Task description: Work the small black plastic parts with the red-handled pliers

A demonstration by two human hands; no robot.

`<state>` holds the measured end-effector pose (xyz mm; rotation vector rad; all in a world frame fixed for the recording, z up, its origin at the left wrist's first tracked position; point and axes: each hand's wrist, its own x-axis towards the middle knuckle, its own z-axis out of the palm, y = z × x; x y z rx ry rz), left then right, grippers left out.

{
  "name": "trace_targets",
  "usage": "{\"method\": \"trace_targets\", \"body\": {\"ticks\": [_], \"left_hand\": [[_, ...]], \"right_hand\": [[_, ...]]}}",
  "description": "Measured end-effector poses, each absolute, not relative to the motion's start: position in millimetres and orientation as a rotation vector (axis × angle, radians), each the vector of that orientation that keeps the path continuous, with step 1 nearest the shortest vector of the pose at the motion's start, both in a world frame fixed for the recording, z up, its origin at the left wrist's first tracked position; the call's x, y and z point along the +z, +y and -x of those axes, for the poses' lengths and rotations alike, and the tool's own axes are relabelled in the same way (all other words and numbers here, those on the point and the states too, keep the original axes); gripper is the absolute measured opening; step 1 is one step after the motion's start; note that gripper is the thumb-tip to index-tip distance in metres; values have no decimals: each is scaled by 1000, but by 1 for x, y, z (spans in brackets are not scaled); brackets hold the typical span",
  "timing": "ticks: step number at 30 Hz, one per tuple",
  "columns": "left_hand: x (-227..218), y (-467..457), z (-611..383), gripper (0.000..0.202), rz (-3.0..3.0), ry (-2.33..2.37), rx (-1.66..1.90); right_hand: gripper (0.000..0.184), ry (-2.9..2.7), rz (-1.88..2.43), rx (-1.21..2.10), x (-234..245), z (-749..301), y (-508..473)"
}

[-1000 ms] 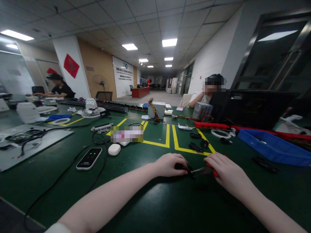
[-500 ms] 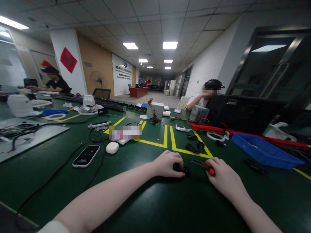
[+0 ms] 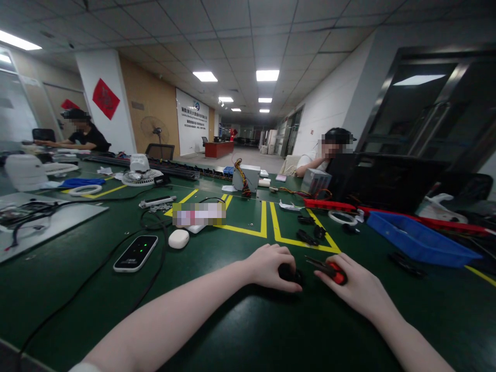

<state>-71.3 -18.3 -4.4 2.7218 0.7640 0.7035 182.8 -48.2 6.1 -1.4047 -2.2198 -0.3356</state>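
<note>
Red-handled tool (image 3: 331, 270) is held outside blue tray (image 3: 424, 244).

The left grip (image 3: 271, 267) covers most of a black object (image 3: 287, 272), too dark to make out. The right grip (image 3: 354, 281) hides part of a red-handled tool (image 3: 338, 274). Well left of both grips, the view's edge crops a grey panel (image 3: 73, 218); beyond the left one, pixelation veils a pale item (image 3: 199, 214).

- Left sleeve (image 3: 82, 367): whitish, short; only a sliver of its edge shows, weave too small to tell.
- Left forearm (image 3: 186, 310): bare from sleeve to wrist, smooth in outline, tapering.
- Right forearm (image 3: 406, 330): bare along its visible length, likewise tapering.
- Left hand (image 3: 271, 266), right hand (image 3: 362, 287): both ungloved.
</note>
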Motion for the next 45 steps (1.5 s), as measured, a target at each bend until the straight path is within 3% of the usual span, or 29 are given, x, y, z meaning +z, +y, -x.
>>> {"method": "trace_targets", "body": {"ticks": [15, 21, 26, 32, 45], "left_hand": [[5, -25, 73, 51, -2710, 682, 620], [3, -24, 71, 88, -2567, 776, 655], [-2, -22, 71, 103, -2584, 648, 670], [1, -25, 70, 91, -2580, 577, 540], [-2, -25, 66, 75, -2679, 685, 646]], "right_hand": [[36, -2274, 1416, -243, 6, -186, -47], [37, -2323, 1326, -292, 7, -183, -48], [39, -2363, 1310, -330, 7, -181, -49], [39, -2353, 1280, -353, 7, -182, -48], [40, -2395, 1257, -381, 8, -175, -49]]}}
